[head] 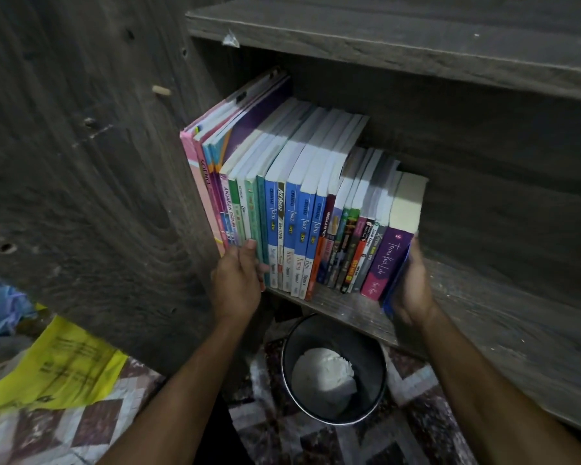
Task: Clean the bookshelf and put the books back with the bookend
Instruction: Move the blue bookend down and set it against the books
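While the left hand (237, 283) rests against the spines at the left part of the row, its fingers straight and relaxed with the tips touching the green and teal spines, the right hand (413, 283) lies flat against the right end of the row. Its fingers stretch toward the far side along a flat blue piece (394, 290), pressing it against the purple book (388, 263), the last one on the right. Whether the thumb wraps around that piece cannot be told, nor whether the piece is the bookend.

The books (302, 209) stand upright, spines toward the near edge, on the shelf board (483, 313). They are packed together in the left part of the compartment, and the tall pink book (198, 182) at the far left end leans on the side panel (81, 162). To the right of the purple book the board shows pale specks and streaks. Another board (383, 35) roofs the compartment.

Below the near edge of the shelf, between the two forearms, a dark round bin (376, 360) sits on a patterned mat (316, 441) with a crumpled white wad (322, 374) inside. A yellow plastic bag (61, 364) lies on the floor at near left
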